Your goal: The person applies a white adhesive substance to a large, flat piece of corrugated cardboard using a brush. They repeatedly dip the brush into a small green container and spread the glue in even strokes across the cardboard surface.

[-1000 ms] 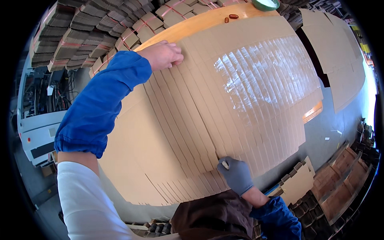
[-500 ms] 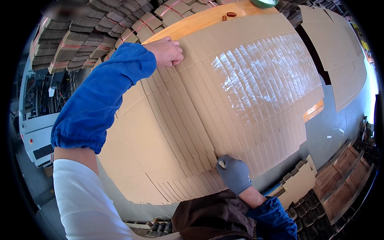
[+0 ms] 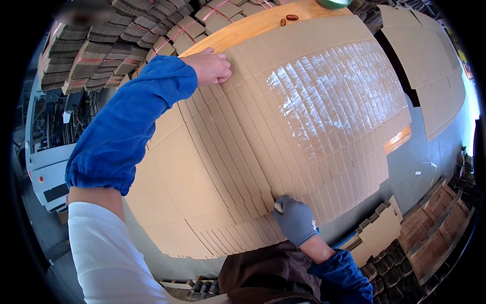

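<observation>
Flat cardboard sheets (image 3: 172, 167) lie fanned out before me, overlapping so that a row of narrow strips shows. White, wet-looking smears (image 3: 336, 93) cover the strips on the right half. My bare left hand (image 3: 212, 67), in a blue sleeve cover, is closed with curled fingers at the far edge of one cardboard sheet. At the near edge, my right hand (image 3: 295, 220) wears a grey glove and is closed on a sheet, its thumb on top. The fingers under that hand are hidden.
A wooden tabletop (image 3: 223, 36) shows beyond the sheets, with two small reddish-brown objects (image 3: 292, 17) and a green bowl (image 3: 334, 3). Tied cardboard stacks (image 3: 116, 43) stand at the far left. More sheets (image 3: 425, 66) lie right; wooden pallets (image 3: 428, 228) stand lower right.
Both hands keep their places on the cardboard. Only a very slight shift of the right forearm and of the whole view shows.
</observation>
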`<action>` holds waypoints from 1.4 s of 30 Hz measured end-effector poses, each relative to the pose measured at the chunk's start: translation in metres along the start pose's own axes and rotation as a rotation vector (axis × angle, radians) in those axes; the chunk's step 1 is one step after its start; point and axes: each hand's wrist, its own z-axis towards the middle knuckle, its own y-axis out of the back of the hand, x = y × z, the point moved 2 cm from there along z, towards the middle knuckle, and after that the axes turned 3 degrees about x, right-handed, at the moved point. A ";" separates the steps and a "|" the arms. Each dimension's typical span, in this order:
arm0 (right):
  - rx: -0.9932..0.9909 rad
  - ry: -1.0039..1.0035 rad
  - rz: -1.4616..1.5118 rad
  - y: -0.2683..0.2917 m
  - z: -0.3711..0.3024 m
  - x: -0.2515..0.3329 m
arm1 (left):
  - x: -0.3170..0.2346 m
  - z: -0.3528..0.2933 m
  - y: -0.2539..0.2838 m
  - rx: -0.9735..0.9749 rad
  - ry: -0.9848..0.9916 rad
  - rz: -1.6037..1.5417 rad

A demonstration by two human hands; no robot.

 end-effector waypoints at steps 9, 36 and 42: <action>-0.004 -0.009 0.006 -0.003 0.002 -0.003 | -0.003 0.001 0.003 0.046 0.034 0.013; -0.037 -0.007 -0.055 0.025 -0.004 0.002 | -0.016 -0.011 -0.007 -0.162 0.104 0.033; -0.075 0.080 -0.087 0.022 -0.008 0.003 | -0.027 -0.032 -0.028 -0.320 0.312 -0.116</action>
